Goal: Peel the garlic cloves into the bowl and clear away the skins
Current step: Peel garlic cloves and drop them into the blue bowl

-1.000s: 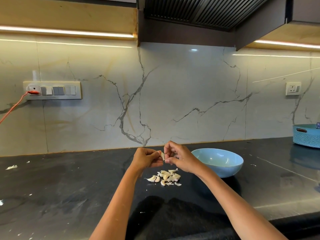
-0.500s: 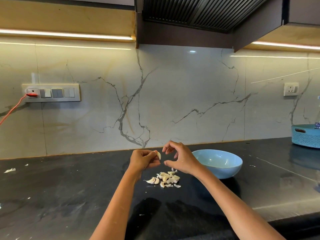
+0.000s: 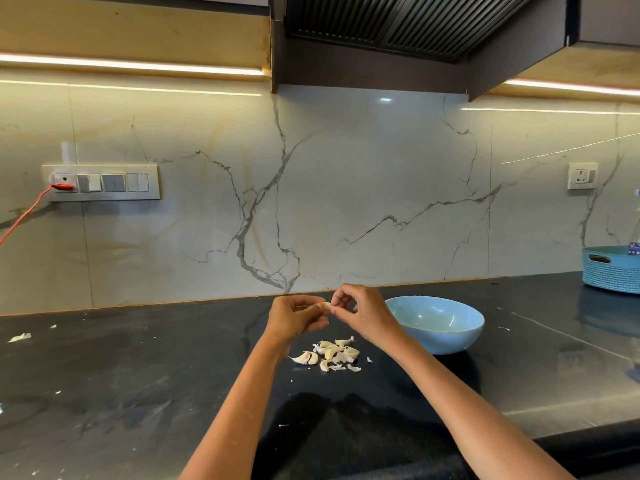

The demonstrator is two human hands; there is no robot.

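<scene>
Above the black counter, my left hand (image 3: 296, 318) holds a pale garlic clove (image 3: 326, 305) at its fingertips. My right hand (image 3: 360, 311) pinches the same clove from the right side. Below the hands lies a small pile of garlic cloves and loose skins (image 3: 330, 353) on the counter. A light blue bowl (image 3: 437, 327) stands just to the right of my right hand; its inside looks empty.
A teal woven basket (image 3: 611, 273) sits at the far right by the wall. Skin scraps (image 3: 20, 337) lie at the far left of the counter. A red cable (image 3: 26, 216) runs from the wall socket. The counter's front edge is near my elbows.
My right hand drew apart from the clove half a second ago and has come back to pinch it. Both hands stay above the pile.
</scene>
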